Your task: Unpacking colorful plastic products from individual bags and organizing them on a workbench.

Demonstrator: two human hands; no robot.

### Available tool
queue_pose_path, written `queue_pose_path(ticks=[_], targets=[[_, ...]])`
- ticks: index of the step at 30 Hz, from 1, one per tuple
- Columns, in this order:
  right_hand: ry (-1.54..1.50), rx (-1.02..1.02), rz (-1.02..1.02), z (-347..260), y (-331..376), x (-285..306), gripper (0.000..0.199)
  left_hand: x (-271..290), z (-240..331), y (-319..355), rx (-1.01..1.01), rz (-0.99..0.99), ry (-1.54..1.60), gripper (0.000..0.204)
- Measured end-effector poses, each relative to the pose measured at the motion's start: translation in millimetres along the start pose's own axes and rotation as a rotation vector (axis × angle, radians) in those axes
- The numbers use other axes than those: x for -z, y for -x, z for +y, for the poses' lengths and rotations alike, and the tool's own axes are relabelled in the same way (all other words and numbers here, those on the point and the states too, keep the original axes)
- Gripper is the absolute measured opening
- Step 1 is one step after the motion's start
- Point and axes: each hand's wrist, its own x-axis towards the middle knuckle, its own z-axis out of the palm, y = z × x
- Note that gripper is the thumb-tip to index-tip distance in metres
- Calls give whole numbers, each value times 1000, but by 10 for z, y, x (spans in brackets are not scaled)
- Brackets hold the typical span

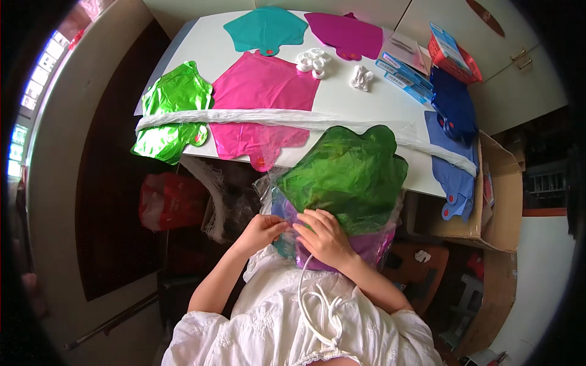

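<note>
A clear plastic bag (266,183) lies across my lap, holding flat foil sheets that look like uninflated balloons. The dark green foil balloon (348,177) is uppermost and reaches onto the table edge; a purple foil (317,259) shows below it. My left hand (264,233) is closed, thumb and forefinger pinching the bag's edge at its left side. Beside it, my right hand (323,236) rests over the bag with bent fingers gripping the plastic near the green foil's lower edge. Its thumb tip is hard to make out.
On the white table (366,49) lie a shiny green foil (174,97), a pink foil (262,91) and a long white ribbon bundle (244,117). White ribbon rolls (313,63), blue-white boxes (406,79) and a red basket (455,58) stand farther back. A cardboard box (497,207) stands right.
</note>
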Motion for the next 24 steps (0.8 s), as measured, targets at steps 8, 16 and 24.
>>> queue_pose_path(ticks=[8, 16, 24], targets=[[-79, -11, 51, -44, -41, -146, 24, -27, -19, -42, 121, 3, 405, 15], [-293, -243, 3, -144, -59, -154, 23, -12, -4, 2, 93, -46, 423, 14], [-392, -298, -89, -113, -55, -170, 14, -51, 70, 44, 137, -27, 398, 16]])
